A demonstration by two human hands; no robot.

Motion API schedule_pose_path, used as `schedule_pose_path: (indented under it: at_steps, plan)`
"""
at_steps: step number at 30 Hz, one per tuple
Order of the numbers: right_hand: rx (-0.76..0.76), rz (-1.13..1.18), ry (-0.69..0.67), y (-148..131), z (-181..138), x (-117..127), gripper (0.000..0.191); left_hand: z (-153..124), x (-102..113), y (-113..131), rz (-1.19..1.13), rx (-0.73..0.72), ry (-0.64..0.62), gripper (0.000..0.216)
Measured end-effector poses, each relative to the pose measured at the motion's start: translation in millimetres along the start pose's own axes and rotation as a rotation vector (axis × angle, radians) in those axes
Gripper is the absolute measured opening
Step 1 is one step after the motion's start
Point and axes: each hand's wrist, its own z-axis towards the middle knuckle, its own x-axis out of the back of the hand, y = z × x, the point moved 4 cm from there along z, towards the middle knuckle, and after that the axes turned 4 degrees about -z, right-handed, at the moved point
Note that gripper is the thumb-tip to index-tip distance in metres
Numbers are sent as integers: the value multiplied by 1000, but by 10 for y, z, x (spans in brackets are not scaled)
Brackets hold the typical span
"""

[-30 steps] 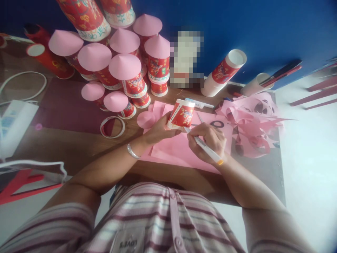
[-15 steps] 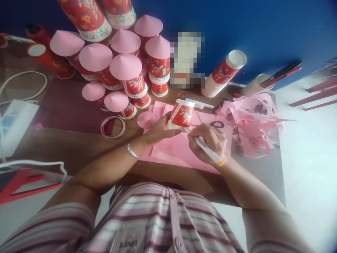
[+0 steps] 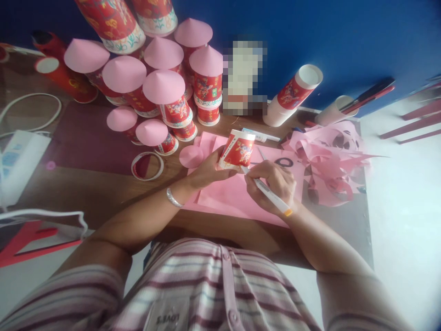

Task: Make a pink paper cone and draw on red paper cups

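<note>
My left hand (image 3: 206, 172) grips a red and white paper cup (image 3: 237, 149), standing upside down on a pink paper sheet (image 3: 234, 197). My right hand (image 3: 274, 184) is closed round a white marker (image 3: 270, 195) with an orange end. The marker's tip touches the paper at the cup's rim. A silver bracelet (image 3: 173, 198) circles my left wrist.
Several red cups topped with pink paper cones (image 3: 163, 87) are stacked at the back left. A tape ring (image 3: 147, 166) and a pink paper disc (image 3: 191, 156) lie near them. Pink paper scraps (image 3: 327, 158) pile up at the right. A cup stack (image 3: 292, 94) leans against the blue wall.
</note>
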Motion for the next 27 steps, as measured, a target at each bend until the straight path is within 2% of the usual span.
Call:
schedule_pose_path:
  at_steps: [9,27]
  plan:
    - [-25,-22,-4,25,-9,5,18,-20,-15,20,-8,41,23,68]
    - [15,-67,18,20,6,22,22,0,-10,2,-55,6,-1,67]
